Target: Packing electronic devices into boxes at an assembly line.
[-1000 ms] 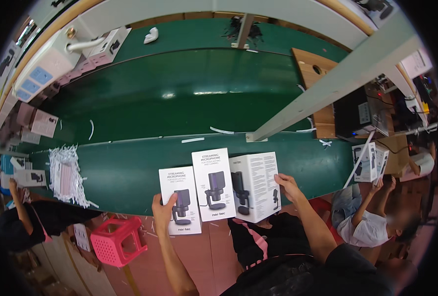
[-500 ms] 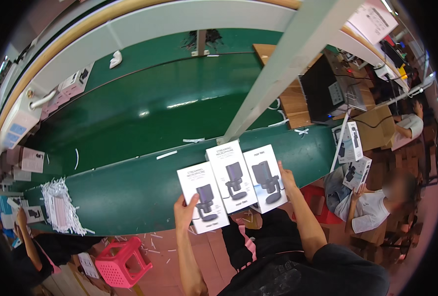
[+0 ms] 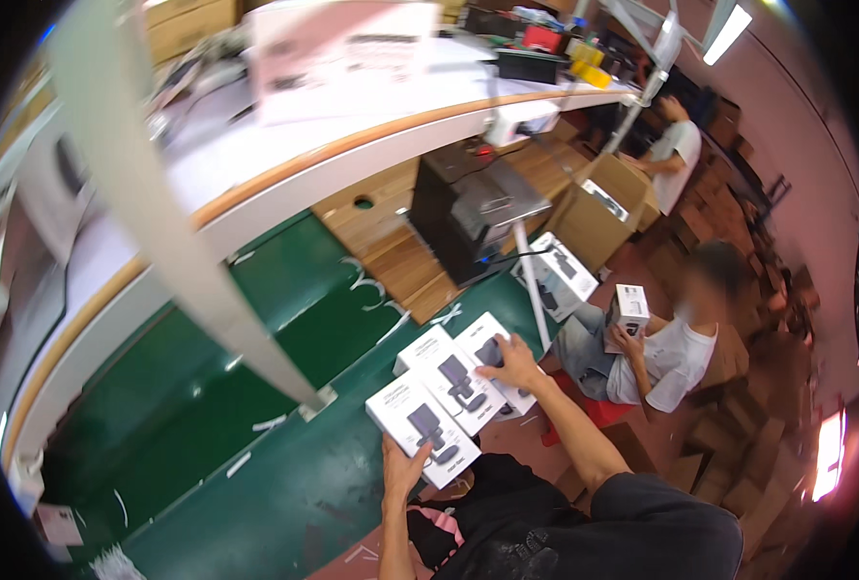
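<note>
Three white microphone boxes lie side by side at the green bench's near edge, each printed with a dark microphone. My left hand grips the lower left side of the left microphone box, its thumb on the printed face. Over the right microphone box my right hand is laid, fingers across its face and the thumb toward the middle one. Between them sits the middle microphone box, set a little farther forward. What lies under the boxes is hidden.
A slanting pale post rises from the green bench. Farther right stand a dark metal machine on a wooden board and an open carton. A seated person holds a white box. Paper strips lie about.
The view has swung to the right, bringing the machine, carton and seated person nearer the middle. My right hand has moved from the right box's outer side onto its face.
</note>
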Action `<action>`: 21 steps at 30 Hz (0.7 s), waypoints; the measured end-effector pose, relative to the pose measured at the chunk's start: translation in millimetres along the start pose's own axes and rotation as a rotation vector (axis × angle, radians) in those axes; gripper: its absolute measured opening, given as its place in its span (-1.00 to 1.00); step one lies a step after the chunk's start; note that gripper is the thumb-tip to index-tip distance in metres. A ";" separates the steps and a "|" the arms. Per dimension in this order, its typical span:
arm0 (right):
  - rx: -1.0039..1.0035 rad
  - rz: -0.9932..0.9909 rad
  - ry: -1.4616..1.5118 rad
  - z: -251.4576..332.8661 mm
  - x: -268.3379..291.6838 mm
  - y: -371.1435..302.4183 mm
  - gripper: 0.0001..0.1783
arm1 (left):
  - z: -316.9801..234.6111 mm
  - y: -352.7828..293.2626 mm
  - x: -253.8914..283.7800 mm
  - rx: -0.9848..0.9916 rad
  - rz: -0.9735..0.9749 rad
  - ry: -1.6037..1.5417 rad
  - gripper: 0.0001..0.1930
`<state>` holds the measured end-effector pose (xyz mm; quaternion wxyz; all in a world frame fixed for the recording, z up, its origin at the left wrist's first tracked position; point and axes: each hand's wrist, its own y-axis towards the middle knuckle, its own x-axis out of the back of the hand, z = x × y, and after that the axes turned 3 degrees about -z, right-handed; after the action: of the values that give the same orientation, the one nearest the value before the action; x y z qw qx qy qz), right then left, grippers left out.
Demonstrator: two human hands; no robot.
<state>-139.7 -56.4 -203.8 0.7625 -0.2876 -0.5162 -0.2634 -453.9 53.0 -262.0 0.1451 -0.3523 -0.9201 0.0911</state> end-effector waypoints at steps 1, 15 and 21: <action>0.010 -0.018 -0.025 -5.9 -7.3 -1.6 0.23 | -3.2 0.8 -3.3 0.003 -0.018 0.088 -0.09; 0.089 -0.047 0.268 -82.2 -3.3 43.6 0.31 | -115.1 46.6 -181.9 -0.513 -0.262 0.683 -0.54; 0.129 0.146 0.381 -101.7 22.6 63.7 0.34 | -119.9 37.8 -214.7 -0.421 -0.336 0.750 -0.60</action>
<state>-23.1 -86.7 -223.9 0.8803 -0.2196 -0.3562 -0.2235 -238.3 -56.2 -203.0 0.4060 -0.2287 -0.8469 -0.2561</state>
